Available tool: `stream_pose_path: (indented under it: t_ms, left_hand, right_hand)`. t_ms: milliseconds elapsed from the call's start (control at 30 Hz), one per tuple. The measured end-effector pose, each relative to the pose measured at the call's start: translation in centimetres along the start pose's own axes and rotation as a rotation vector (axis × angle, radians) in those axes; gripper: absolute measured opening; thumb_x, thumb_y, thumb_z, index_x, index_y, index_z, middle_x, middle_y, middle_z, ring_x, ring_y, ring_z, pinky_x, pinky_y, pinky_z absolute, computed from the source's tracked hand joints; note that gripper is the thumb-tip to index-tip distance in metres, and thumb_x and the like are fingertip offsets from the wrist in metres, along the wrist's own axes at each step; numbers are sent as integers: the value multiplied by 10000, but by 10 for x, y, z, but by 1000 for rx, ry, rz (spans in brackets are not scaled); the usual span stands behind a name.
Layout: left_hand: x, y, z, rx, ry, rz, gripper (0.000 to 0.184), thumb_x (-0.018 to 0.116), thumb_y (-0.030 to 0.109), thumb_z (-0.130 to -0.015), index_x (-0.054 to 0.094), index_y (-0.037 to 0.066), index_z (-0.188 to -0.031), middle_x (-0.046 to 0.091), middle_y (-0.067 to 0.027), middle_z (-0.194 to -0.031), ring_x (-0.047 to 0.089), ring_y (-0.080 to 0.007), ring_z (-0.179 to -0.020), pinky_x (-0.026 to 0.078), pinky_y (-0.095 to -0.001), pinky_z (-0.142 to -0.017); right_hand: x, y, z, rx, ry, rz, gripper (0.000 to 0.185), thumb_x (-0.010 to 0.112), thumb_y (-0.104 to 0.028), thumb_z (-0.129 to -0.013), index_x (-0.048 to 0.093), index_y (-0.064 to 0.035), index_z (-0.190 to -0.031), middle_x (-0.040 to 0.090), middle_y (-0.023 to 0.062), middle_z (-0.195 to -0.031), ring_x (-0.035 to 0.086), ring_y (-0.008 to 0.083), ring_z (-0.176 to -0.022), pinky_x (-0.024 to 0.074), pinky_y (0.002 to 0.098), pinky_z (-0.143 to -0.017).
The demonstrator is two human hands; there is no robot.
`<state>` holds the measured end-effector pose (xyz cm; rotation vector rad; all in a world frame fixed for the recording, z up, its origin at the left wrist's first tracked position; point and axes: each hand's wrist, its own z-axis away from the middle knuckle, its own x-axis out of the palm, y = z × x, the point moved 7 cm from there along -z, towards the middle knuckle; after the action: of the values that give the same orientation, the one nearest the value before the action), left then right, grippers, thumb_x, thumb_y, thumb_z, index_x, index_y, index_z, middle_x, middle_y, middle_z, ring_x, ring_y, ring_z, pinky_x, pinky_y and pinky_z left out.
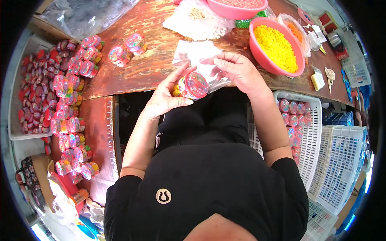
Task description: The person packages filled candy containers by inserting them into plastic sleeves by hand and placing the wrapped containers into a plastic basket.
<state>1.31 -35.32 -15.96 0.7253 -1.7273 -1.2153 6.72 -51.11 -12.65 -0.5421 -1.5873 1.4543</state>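
Observation:
My left hand (167,93) is wrapped around a small clear jar (194,85) with a pink-red lid and colourful printing. Yellow pieces show through its side, and the jar is tilted with its lid toward me. Just to the right, my right hand (239,72) is raised over the table edge, its fingers curled and thumb close to the fingertips. Whatever lies between those fingertips is too small to make out. Beneath the hands are white sheets (197,50) and clear plastic film (219,83).
A pink bowl (295,73) of yellow pieces stands right, near a bag of white pieces (197,24). Two jars (136,43) sit left on the wooden table (155,60). Rows of jars (68,125) stand beside a bin of red lids (36,92). A white basket (315,140) holds jars.

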Motion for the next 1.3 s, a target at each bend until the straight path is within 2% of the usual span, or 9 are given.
stream_pose_path:
  t_ms: [200, 467, 633, 700, 833, 933, 1033, 1100, 1300]
  left_hand:
    - [-1, -10, -2, -19, -1, -112, 879, 820, 61, -633, 334, 25, -1364, 468, -82, -1299, 444, -154, -1185, 366, -298, -999]
    - [-8, -14, -10, 131, 193, 70, 789, 822, 347, -627, 456, 10, -1239, 551, -84, -1178, 517, -161, -1100, 405, -321, -969]
    - [-3, -9, -11, 180, 314, -61, 663, 776, 325, -717, 475, 16, -1220, 597, -51, -1043, 578, -97, -879, 491, -217, -737]
    - [-6, -10, -10, 288, 391, -122, 526, 733, 291, -778, 495, 27, -1165, 600, -29, -974, 565, -63, -780, 469, -173, -620]
    - [-8, -17, -17, 353, 541, 150, 351, 635, 283, -864, 487, 59, -1090, 590, -37, -998, 566, -100, -880, 479, -237, -752]
    - [2, -20, -24, 305, 434, 216, 377, 622, 319, -866, 474, 63, -1100, 578, -38, -1042, 558, -120, -957, 465, -282, -849]
    - [30, -12, -32, 159, 417, 406, 519, 520, 460, -891, 428, 66, -1217, 546, -84, -1152, 541, -180, -1045, 455, -323, -866]
    - [40, -25, -37, -22, 356, 610, 602, 386, 515, -930, 365, 55, -1317, 498, -124, -1246, 508, -235, -1122, 449, -387, -887]
    - [52, -32, -48, -85, 485, 552, 445, 304, 335, -994, 418, -5, -1259, 515, -138, -1228, 511, -274, -1119, 403, -463, -971]
  right_hand:
    - [13, 6, 10, -14, -205, 296, 218, 565, -140, -898, 605, 16, -1046, 652, 55, -876, 585, 103, -744, 484, 249, -721]
    - [1, 5, 14, -121, 80, 251, 196, 615, -104, -859, 608, 40, -992, 642, 60, -838, 601, 120, -757, 487, 266, -739]
    - [2, 6, 16, -102, 58, 29, 143, 646, -79, -826, 623, 26, -920, 625, 60, -893, 584, 110, -825, 459, 272, -807]
    - [4, -3, 19, -282, 86, 496, 216, 670, -99, -810, 607, 20, -979, 605, 71, -973, 562, 121, -919, 445, 273, -831]
    - [-8, 11, 17, -368, 274, 621, 529, 696, -73, -781, 440, 5, -1237, 537, 112, -1133, 519, 169, -1051, 429, 312, -906]
    - [3, 33, 8, -255, 279, 215, 1002, 717, 25, -708, -12, -58, -1390, 348, 196, -1314, 412, 264, -1203, 363, 395, -1018]
    - [7, 27, 15, -328, 279, -137, 1015, 739, -1, -691, 1, -43, -1387, 325, 203, -1326, 380, 258, -1231, 350, 393, -1024]
    - [5, 13, 26, -547, 353, 319, 1065, 761, -27, -679, -33, -47, -1389, 314, 208, -1331, 375, 258, -1235, 331, 399, -1033]
    - [-8, 25, 39, -479, 375, 357, 1124, 792, -64, -658, -60, -49, -1391, 346, 196, -1309, 386, 262, -1223, 315, 407, -1037]
